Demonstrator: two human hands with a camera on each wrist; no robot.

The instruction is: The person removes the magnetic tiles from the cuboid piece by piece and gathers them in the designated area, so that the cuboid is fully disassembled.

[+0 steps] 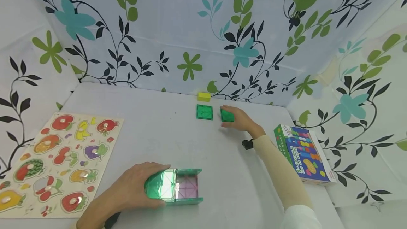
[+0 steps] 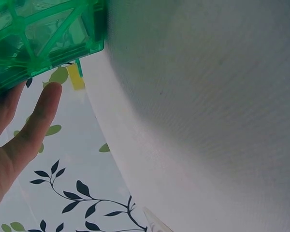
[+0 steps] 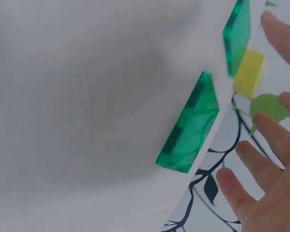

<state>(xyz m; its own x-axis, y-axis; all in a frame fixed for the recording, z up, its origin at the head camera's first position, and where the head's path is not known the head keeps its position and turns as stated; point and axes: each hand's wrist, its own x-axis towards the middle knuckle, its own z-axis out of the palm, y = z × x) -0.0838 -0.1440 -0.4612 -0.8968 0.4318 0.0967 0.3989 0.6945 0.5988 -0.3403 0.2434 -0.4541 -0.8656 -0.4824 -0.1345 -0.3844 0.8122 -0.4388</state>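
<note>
In the head view my left hand [image 1: 131,186] curves round the left end of a low structure of clear green tiles [image 1: 160,185], thumb on the near side and fingers on the far side. Its right part has a pink tile [image 1: 187,187] between green edges. The left wrist view shows the green structure [image 2: 38,36] close up, with fingers [image 2: 36,118] beside it. My right hand [image 1: 240,118] is at a green tile [image 1: 227,115]; in the right wrist view its fingers are spread and stand apart from this tile [image 3: 191,128]. A second green tile [image 1: 204,112] lies to the left.
A yellow block [image 1: 204,97] sits at the table's back edge, behind the second green tile. On the left lies a fruit puzzle board [image 1: 79,165]. A colourful box [image 1: 303,154] stands at the right edge. Patterned cloth [image 1: 178,27] hangs behind the table.
</note>
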